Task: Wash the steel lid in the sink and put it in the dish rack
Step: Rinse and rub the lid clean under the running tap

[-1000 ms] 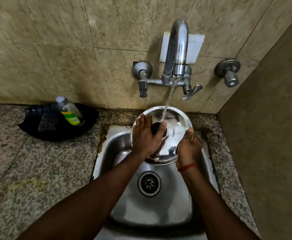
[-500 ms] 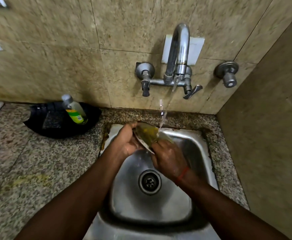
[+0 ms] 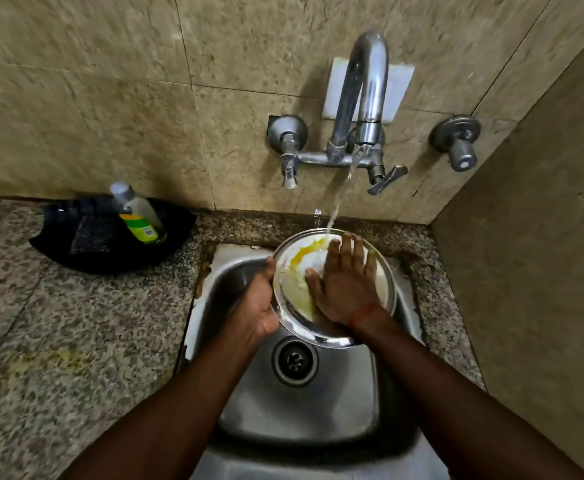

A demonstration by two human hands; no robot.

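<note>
Rinsing the steel lid over the sink

A soap bottle (image 3: 140, 216) lies in the black tray (image 3: 75, 251) far left; my left hand (image 3: 257, 304) grips the steel lid (image 3: 292, 292) by its left rim, over the sink (image 3: 304, 407); my right hand (image 3: 344, 287) lies flat, fingers spread, on its face (yellow smears there); tap (image 3: 363, 109) water strikes its top edge.

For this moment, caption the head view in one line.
Left hand steadies steel lid under faucet while right hand rubs it.

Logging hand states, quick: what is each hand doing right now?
Left hand: closed on the rim of the steel lid.
Right hand: open, fingers spread flat on the lid's face, holding nothing.
</note>
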